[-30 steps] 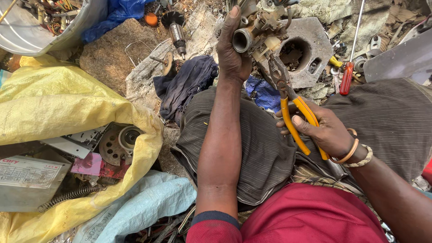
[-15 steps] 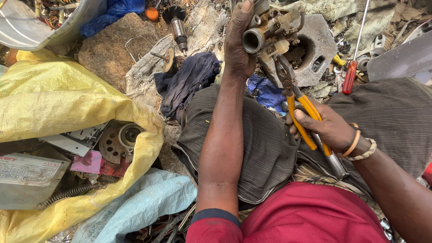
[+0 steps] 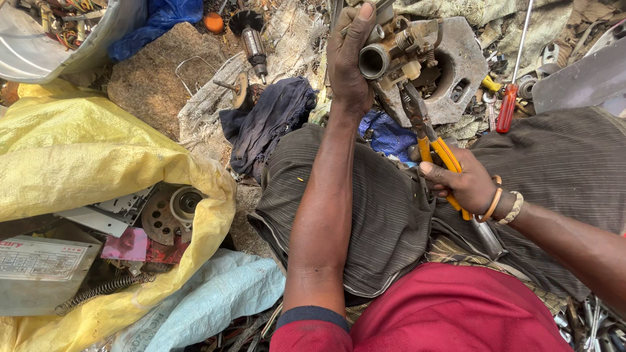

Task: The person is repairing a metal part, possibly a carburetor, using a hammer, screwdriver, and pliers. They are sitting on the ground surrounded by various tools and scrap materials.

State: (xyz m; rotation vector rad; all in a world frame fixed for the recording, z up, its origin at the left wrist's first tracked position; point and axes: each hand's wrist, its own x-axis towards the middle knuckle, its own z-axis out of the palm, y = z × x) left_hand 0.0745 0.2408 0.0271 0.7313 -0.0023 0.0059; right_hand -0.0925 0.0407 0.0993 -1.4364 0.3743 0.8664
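My left hand (image 3: 349, 62) is stretched out ahead and grips a small metal carburettor (image 3: 394, 49) with a round open throat facing me. My right hand (image 3: 460, 182) holds orange-handled pliers (image 3: 430, 140) by the handles. The pliers' jaws reach up to the underside of the carburettor. Both arms pass over my knees, which are covered by dark striped cloth. Bracelets sit on my right wrist.
A grey cast metal housing (image 3: 466, 62) lies behind the carburettor. A red-handled screwdriver (image 3: 508, 104) lies to its right. A yellow sack (image 3: 98, 163) at left holds scrap parts and a metal box. A dark rag (image 3: 270, 120), a motor rotor (image 3: 251, 39) and a metal basin (image 3: 72, 39) lie around.
My left hand has lifted the carburettor slightly farther up and away, and the pliers have followed it. The view has shifted a little.
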